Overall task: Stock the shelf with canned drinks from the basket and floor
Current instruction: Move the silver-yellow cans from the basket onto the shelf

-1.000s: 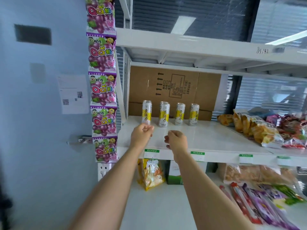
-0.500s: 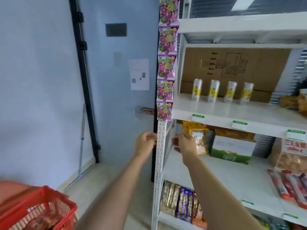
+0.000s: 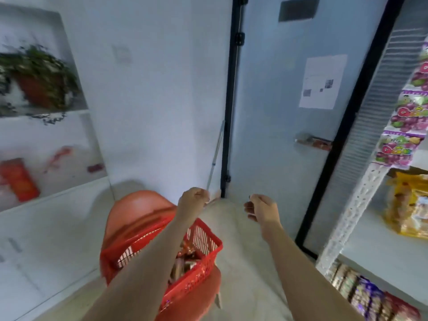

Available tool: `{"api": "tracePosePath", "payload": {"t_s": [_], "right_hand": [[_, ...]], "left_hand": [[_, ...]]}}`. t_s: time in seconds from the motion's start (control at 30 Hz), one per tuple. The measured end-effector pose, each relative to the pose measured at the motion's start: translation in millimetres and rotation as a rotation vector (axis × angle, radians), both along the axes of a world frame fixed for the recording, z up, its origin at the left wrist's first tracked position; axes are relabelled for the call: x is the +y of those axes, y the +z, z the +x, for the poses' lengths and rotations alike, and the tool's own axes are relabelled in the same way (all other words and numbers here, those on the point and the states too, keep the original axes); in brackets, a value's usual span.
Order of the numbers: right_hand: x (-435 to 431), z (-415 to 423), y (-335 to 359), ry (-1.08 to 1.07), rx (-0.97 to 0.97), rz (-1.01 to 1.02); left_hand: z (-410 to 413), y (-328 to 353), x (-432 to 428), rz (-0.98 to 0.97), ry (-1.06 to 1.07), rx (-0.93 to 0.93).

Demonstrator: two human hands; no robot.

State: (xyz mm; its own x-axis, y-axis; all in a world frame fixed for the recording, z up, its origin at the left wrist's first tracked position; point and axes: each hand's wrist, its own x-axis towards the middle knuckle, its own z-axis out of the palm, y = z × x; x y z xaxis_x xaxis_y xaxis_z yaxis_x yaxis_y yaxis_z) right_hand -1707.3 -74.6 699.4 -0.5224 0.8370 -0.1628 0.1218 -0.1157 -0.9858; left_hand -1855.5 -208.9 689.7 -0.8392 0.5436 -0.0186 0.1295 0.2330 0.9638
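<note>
Fingers curl into an empty fist on the left hand [image 3: 193,200]; the right hand [image 3: 262,208] is curled and empty too. Red slatted plastic basket [image 3: 192,283] sits at 6 o'clock under the left forearm, with the white metal shelf [image 3: 352,212] at 3 o'clock.

Little can be read. The sweet packets [image 3: 396,151] hanging down the front post of the shelf [image 3: 356,205] carry big coloured letters beginning with a Q (the rest is lost in blur). The paper sheet [image 3: 322,81] stuck on the door [image 3: 266,112] shows only grey print and dark squares, none of it legible.
</note>
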Motion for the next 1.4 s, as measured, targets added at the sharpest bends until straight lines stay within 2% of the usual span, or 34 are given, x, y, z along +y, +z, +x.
{"api": "tracePosePath", "payload": {"t_s": [0.1,0.2,0.33,0.57,0.83,1.07,1.27,1.4], "right_hand": [[-41,-58,-18,0.088,0.015,-0.048],[-84,-117,-50,0.233,-0.045,-0.081],[-111,-158,-83,0.347,-0.105,-0.086],[-81,-217,-149,0.487,-0.251,-0.127],[-14,-270,-259,0.638,-0.473,-0.226],[9,-284,-334,0.648,-0.621,-0.353],[12,-286,-369,0.649,-0.671,-0.419],[17,-288,-384,0.629,-0.685,-0.461]], "left_hand": [[-49,-19,-53,-0.089,0.070,0.023],[-87,-48,-97,-0.137,0.142,-0.029],[-111,-77,-118,-0.157,0.190,-0.090],[-148,-153,-93,-0.188,0.273,-0.318],[-184,-253,-40,-0.383,0.377,-0.489],[-179,-347,-4,-0.541,0.338,-0.689],[-177,-407,15,-0.603,0.309,-0.793],[-183,-431,30,-0.750,0.265,-0.719]]}}
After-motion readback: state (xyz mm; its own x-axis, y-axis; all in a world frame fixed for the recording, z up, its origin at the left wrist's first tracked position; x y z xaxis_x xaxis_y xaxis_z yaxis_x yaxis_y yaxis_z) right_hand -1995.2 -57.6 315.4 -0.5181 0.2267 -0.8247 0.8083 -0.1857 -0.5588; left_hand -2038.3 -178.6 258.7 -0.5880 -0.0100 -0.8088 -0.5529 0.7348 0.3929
